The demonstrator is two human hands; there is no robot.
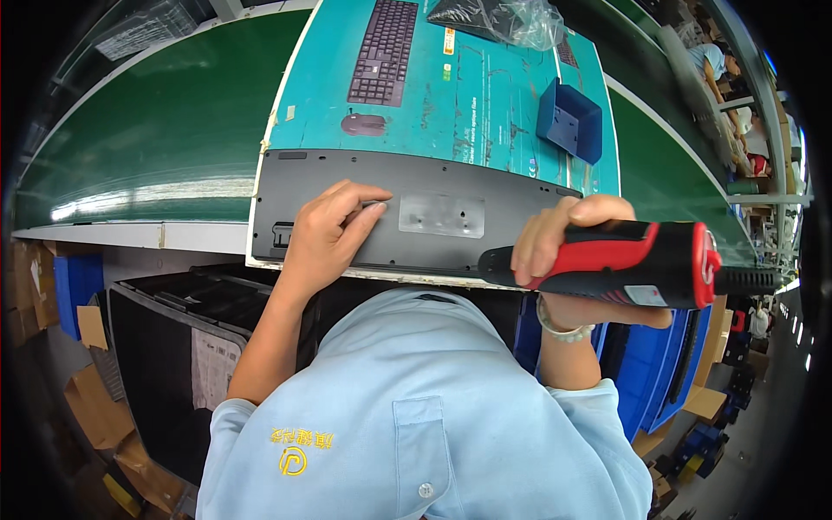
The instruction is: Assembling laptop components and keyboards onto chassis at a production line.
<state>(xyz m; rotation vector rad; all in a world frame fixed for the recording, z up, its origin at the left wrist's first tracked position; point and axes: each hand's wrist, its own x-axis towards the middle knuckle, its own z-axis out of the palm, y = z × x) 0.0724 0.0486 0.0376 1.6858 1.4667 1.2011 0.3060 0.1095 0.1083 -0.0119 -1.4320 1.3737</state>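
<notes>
While the right hand (pixel 537 243) wraps firmly round the red-and-black, corded power tool (pixel 637 256), the half-open, seemingly empty left hand (pixel 325 227) should steady the flat, dark-grey plastic panel (pixel 433 179).

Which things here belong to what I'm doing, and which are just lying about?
Seemingly in use:
red-and-black tool in the right hand
dark panel by the left hand
turquoise board beneath it

Seemingly lying about:
blue tray
plastic bag

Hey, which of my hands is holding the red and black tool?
Your right hand, wrapped around the red and black tool; your left hand is at the dark panel, apart from it.
</notes>
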